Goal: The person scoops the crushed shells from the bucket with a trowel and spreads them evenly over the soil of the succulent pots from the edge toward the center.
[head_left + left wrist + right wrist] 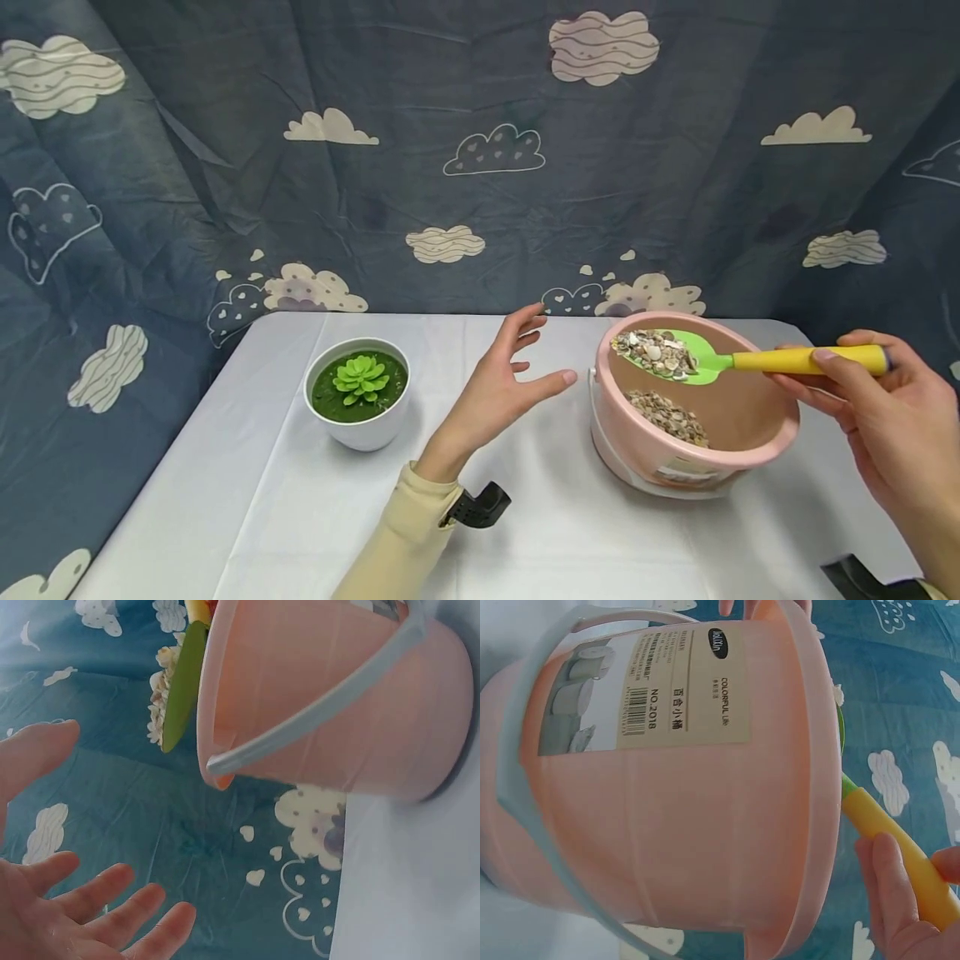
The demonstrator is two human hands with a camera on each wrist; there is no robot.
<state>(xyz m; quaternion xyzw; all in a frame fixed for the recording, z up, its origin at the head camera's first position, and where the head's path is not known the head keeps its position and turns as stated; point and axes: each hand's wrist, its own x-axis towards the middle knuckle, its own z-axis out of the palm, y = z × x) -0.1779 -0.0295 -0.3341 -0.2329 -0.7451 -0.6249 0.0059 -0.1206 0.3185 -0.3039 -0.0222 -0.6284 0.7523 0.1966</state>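
Observation:
My right hand (892, 408) grips the yellow handle of a toy shovel (810, 361). Its green blade, heaped with small shells or pebbles (660, 353), is over the mouth of a pink bucket (630, 417). More of the same bits (667, 417) lie inside the bucket. The right wrist view shows thumb and fingers around the handle (900, 847) beyond the bucket's rim. My left hand (491, 387) is held left of the bucket, thumb and fingers spread apart with nothing between them; in the left wrist view its fingers (112, 892) are apart from the bucket (300, 697).
A white pot (367, 429) with a green succulent (362, 379) stands on the left of the white-covered table (300, 533). Behind hangs a dark blue cloth (420, 100) with cloud prints. The bucket's pale handle (322, 709) hangs down its side.

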